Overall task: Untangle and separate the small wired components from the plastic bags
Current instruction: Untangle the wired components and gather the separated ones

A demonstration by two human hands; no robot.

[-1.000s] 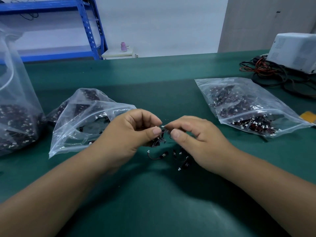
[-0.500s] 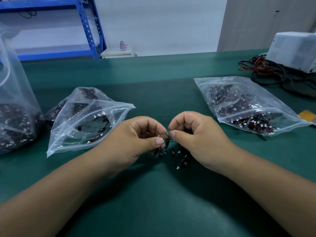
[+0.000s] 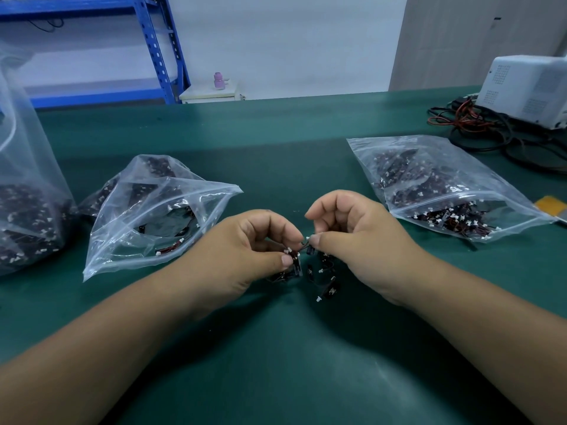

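Tangled wired components (image 3: 319, 271) lie low over the green mat (image 3: 276, 363), at the view's centre. The left hand (image 3: 245, 256) pinches 1 piece at the tangle's 9 o'clock side, and the right hand (image 3: 356, 240) pinches another at 12 o'clock. A short wire runs between the 2 grips. The step probably goes best with a slow pull along that wire, gripping the bodies rather than the thin leads, so no connector tears off. An open bag (image 3: 147, 222) lies at 9 o'clock of the hands, a second bag (image 3: 445, 185) at 2 o'clock, and a third bag (image 3: 27, 210) at the far 9 o'clock edge.
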